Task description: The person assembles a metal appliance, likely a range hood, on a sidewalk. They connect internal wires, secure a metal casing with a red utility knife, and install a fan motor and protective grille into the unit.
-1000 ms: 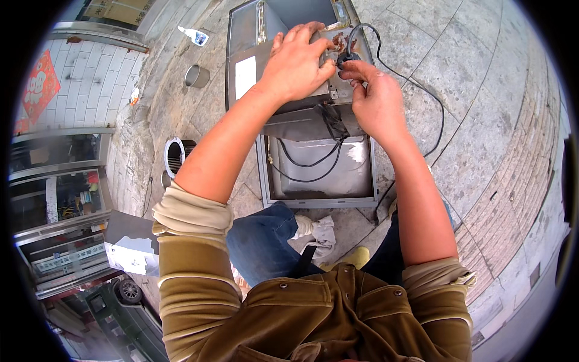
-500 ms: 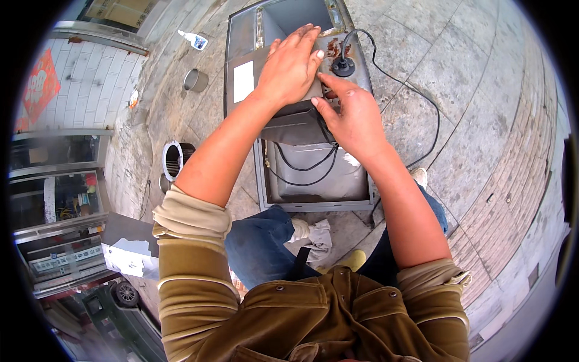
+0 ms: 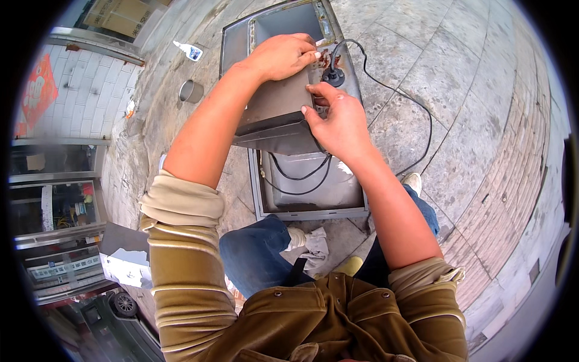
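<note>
A grey sheet-metal appliance body [image 3: 353, 202], much like a range hood, lies on the ground before me. Across its middle sits a dull brown-grey metal box [image 3: 278, 105], tilted, its near edge raised. My left hand [image 3: 282, 57] lies at the box's far edge with fingers bent over it. At the right edge, my right hand [image 3: 339, 117] grips with thumb and forefinger; its other fingers are partly hidden. A black round cable fitting [image 3: 333, 76] sits beyond the right hand on a rusty patch. Black wires [image 3: 295, 178] loop below the box inside the body.
A black cable [image 3: 430, 127] curves over the paving on the right. A white bottle [image 3: 188, 50] and a metal cup [image 3: 191, 91] stand at the left. A dark panel with torn white paper [image 3: 126, 265] is at lower left. My knees flank the body's near end.
My left hand has gone from lying flat on the box to bending over its far edge. The box has shifted and tilted, covering the white label; my right hand has moved slightly left and nearer.
</note>
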`<act>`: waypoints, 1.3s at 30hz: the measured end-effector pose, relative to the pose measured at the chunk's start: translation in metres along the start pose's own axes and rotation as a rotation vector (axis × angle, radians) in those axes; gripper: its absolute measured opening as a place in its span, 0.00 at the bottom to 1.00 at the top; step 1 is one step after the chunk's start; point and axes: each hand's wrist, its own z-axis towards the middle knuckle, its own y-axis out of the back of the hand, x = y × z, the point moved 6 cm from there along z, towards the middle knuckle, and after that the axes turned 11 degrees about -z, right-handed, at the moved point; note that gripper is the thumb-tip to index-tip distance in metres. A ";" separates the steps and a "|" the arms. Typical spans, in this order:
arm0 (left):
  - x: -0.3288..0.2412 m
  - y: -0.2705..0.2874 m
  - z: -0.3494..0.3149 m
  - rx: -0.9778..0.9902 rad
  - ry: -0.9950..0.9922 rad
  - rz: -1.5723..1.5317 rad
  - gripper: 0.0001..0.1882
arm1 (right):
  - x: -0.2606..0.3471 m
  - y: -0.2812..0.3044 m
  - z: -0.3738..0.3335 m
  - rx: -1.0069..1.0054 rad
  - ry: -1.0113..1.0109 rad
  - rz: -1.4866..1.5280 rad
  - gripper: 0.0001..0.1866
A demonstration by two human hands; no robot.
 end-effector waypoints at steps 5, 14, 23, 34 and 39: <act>0.000 -0.005 0.016 0.199 0.049 0.137 0.20 | -0.001 -0.003 0.004 0.000 -0.037 -0.126 0.17; 0.001 -0.008 0.019 0.250 -0.055 0.134 0.19 | 0.009 -0.002 0.006 0.116 0.002 -0.306 0.15; -0.001 -0.011 0.020 0.266 -0.031 0.184 0.19 | 0.011 -0.004 0.007 0.149 0.002 -0.326 0.17; -0.014 -0.011 0.025 0.283 -0.047 0.266 0.22 | 0.008 0.003 0.006 0.142 -0.013 -0.337 0.17; -0.007 -0.002 0.015 0.237 0.012 0.273 0.24 | 0.010 -0.007 0.008 0.135 0.007 -0.307 0.16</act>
